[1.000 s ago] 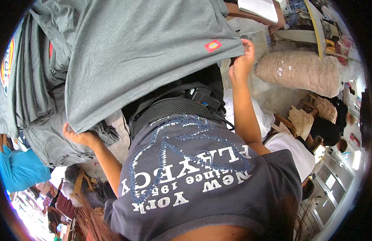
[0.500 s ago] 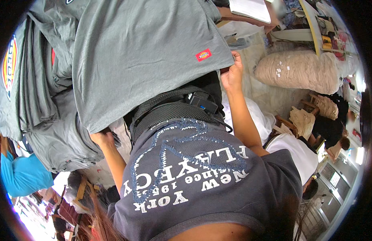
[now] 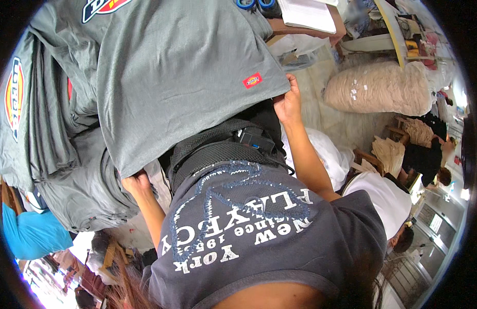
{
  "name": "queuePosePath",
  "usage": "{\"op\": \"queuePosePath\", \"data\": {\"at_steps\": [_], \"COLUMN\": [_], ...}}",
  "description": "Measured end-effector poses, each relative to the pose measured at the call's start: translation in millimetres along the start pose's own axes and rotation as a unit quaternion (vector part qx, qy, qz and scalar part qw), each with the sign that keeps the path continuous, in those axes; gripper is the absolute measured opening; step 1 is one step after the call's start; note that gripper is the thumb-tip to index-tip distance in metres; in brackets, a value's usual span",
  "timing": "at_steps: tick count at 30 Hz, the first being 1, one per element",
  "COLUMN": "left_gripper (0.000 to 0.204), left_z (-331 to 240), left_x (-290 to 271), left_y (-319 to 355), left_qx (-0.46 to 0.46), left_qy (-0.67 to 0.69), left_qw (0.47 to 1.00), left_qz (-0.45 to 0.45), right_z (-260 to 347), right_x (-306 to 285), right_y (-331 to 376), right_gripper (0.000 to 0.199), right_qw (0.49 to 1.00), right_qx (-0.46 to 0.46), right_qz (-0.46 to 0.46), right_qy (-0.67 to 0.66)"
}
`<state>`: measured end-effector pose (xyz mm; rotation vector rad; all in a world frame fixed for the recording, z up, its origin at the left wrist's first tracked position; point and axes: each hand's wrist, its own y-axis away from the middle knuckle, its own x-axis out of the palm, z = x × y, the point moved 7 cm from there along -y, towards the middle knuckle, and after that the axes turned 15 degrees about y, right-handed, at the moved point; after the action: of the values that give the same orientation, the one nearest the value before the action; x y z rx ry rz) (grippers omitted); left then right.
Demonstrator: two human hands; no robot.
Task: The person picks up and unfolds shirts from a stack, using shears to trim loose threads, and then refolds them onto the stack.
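Observation:
A grey T-shirt [image 3: 197, 77] hangs stretched between my two hands, its hem toward my waist and a small red label [image 3: 252, 80] near the right corner. My left hand [image 3: 138, 183] grips the left corner of the hem, its fingers partly under the cloth. Pinched between the fingers of my right hand [image 3: 288, 103] is the right corner. The upper part of the shirt lies across the table, where a large coloured print [image 3: 105, 7] shows at the top edge.
Piled grey shirts [image 3: 53, 118] stand at the left, with more folded grey shirts [image 3: 89, 180] below. A notebook [image 3: 308, 15] and blue-ringed scissors [image 3: 256, 4] lie on the brown table. Rightward is a big beige cloth bundle [image 3: 377, 90]; a person in blue [image 3: 35, 232] is at lower left.
The shirt's right corner and my right hand have moved a little left and down. My left hand has shifted slightly right. More of the print and the scissors have come into view.

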<state>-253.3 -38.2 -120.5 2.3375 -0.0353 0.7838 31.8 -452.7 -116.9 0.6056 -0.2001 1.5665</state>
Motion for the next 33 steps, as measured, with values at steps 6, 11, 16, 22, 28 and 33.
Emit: {"op": "queuePosePath", "data": {"at_steps": [6, 11, 16, 22, 28, 33], "left_gripper": [0.042, 0.047, 0.025, 0.016, 0.02, 0.016], "left_z": [-5, 29, -14, -32, 8, -3], "left_x": [39, 16, 138, 289, 318, 302], "left_y": [64, 56, 70, 55, 31, 9], "left_qx": [0.418, 0.134, 0.14, 0.504, 0.491, 0.186], "left_qy": [-0.635, -0.791, -0.665, -0.543, -0.64, -0.423], "left_qw": [0.577, 0.49, 0.606, 0.514, 0.408, 0.707], "left_qz": [0.297, 0.339, 0.414, 0.432, 0.427, 0.536], "right_z": [-10, -54, 46, 146, 127, 119], "right_x": [-40, -111, 12, 171, 234, 236], "right_y": [1, 8, -13, -92, -136, -138], "right_gripper": [0.033, 0.035, 0.026, 0.024, 0.026, 0.029], "right_qw": [0.976, 0.859, 0.69, 0.749, 0.446, 0.606], "right_qx": [0.026, 0.126, 0.102, -0.184, -0.421, -0.356], "right_qz": [-0.075, 0.034, 0.327, 0.203, 0.174, 0.281], "right_qy": [0.201, 0.495, 0.637, 0.604, 0.77, 0.654]}}
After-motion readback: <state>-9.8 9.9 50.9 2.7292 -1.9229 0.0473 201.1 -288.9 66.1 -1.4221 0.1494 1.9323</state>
